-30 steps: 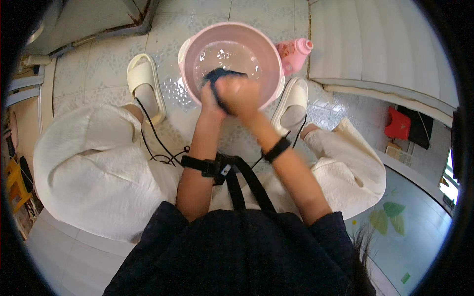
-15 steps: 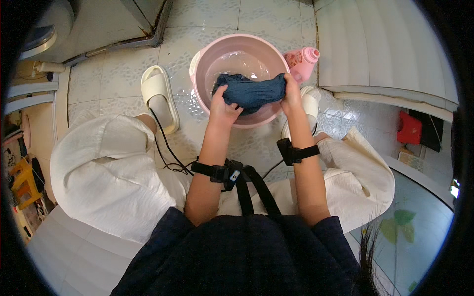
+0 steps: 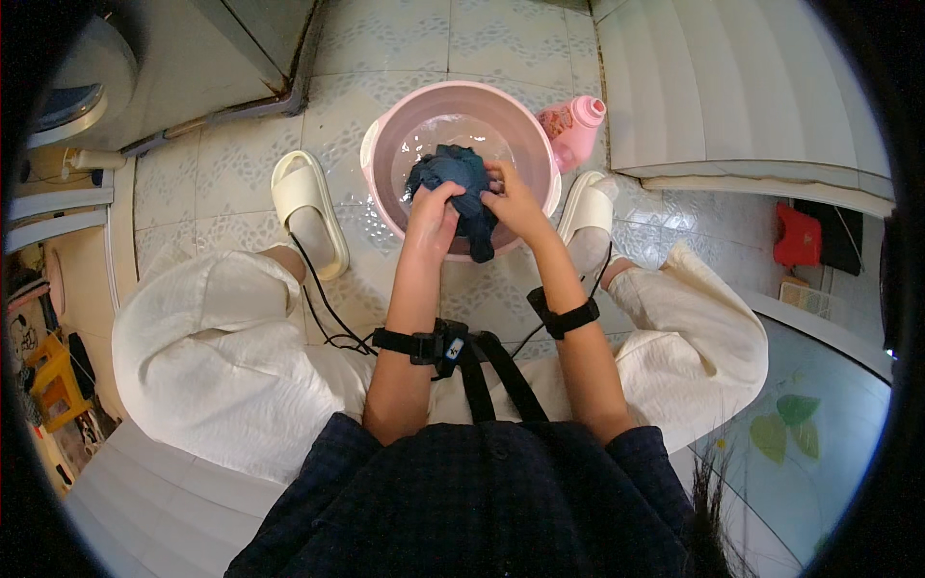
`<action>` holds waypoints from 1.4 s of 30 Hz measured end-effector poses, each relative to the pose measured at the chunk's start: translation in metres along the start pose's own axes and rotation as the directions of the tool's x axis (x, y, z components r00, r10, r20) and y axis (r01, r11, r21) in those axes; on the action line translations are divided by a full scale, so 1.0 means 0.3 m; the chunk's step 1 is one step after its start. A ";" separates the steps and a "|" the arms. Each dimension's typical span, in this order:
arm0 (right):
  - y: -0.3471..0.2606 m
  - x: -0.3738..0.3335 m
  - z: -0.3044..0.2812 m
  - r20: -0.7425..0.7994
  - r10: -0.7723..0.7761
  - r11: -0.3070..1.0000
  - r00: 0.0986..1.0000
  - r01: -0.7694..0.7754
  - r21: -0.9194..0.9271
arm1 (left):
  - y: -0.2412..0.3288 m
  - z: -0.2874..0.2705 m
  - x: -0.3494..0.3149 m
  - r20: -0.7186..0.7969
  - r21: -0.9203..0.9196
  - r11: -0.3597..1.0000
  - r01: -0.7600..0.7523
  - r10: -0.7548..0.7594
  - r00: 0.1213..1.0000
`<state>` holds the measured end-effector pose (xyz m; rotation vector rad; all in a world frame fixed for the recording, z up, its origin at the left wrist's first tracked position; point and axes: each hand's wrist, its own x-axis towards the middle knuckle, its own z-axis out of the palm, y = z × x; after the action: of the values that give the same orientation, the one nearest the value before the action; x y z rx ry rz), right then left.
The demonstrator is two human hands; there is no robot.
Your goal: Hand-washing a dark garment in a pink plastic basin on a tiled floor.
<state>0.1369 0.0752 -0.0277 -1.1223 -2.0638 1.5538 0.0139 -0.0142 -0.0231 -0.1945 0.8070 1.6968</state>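
A bunched, dark blue wet-looking cloth point(image 3: 455, 173) hangs over a round pink basin point(image 3: 380, 191) with water in it. My left hand point(image 3: 435, 214) grips the near left side of the cloth, its thumb across the fabric. On the right side my right hand point(image 3: 513, 200) pinches the same cloth, fingers bent. One end of the cloth dangles down between my hands at the basin's near rim. Folds hide what kind of garment or cloth it is, and cover some of my fingertips.
Just right of the basin stands a pink bottle point(image 3: 575, 133). My feet in cream slides point(image 3: 306, 199) flank the basin on the tiled floor point(image 3: 381, 48). Black cables point(image 3: 310, 299) run by my left leg. A ribbed white panel point(image 3: 723, 87) borders the right side.
The cloth was stretched sideways between my hands and is now bunched together. My right hand has come left, closer to my left hand. The view has shifted slightly.
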 end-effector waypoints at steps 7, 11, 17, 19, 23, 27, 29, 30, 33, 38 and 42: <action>-0.043 0.019 -0.093 -0.233 0.021 0.971 0.972 -0.076 -0.228 | 0.070 0.073 -0.030 0.090 -0.003 0.995 -0.099 0.099 0.991; -0.041 0.047 -0.201 -0.339 -0.181 0.917 0.923 0.034 -0.397 | 0.112 0.018 -0.012 0.004 -0.076 0.972 -0.222 0.223 0.975; -0.084 0.026 -0.301 -0.628 -0.022 0.950 0.778 -0.181 -0.256 | 0.109 -0.133 0.038 -0.382 0.023 0.970 -0.243 0.233 0.894; -0.021 0.038 -0.319 -0.667 0.007 0.975 0.745 -0.154 -0.160 | 0.067 -0.129 0.044 -0.407 0.066 0.978 -0.197 0.207 0.890; -0.099 0.078 -0.163 -0.555 0.319 0.863 0.768 0.006 0.505 | 0.009 -0.137 0.042 -0.501 0.195 0.954 0.228 -0.103 0.859; -0.201 0.043 0.023 -0.147 0.438 0.575 0.887 -0.150 0.804 | -0.027 0.005 -0.015 -0.471 -0.062 0.925 0.376 -0.359 0.806; -0.294 0.002 0.078 0.056 0.439 0.510 0.897 -0.300 0.806 | -0.004 0.020 -0.053 -0.218 -0.168 0.900 0.402 -0.432 0.875; -0.318 -0.012 0.093 0.131 0.421 0.470 0.898 -0.339 0.815 | -0.012 0.005 -0.054 -0.217 -0.169 0.899 0.404 -0.434 0.874; -0.337 -0.043 0.129 0.261 0.448 0.558 0.855 -0.495 0.666 | -0.051 -0.087 -0.045 -0.199 -0.029 0.996 0.089 -0.093 0.976; -0.207 -0.077 0.237 -0.136 -0.245 0.910 0.960 0.179 -0.373 | -0.096 -0.166 0.037 -0.173 -0.229 0.958 0.174 -0.216 0.961; -0.094 -0.059 0.307 -0.146 -0.434 0.652 0.889 0.198 -0.732 | -0.110 -0.153 0.035 -0.124 -0.299 0.934 0.196 -0.241 0.962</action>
<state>0.0761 -0.0014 -0.0312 -1.0331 -2.5009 0.3460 0.0279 -0.0311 -0.0764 -0.6044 0.6264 1.5913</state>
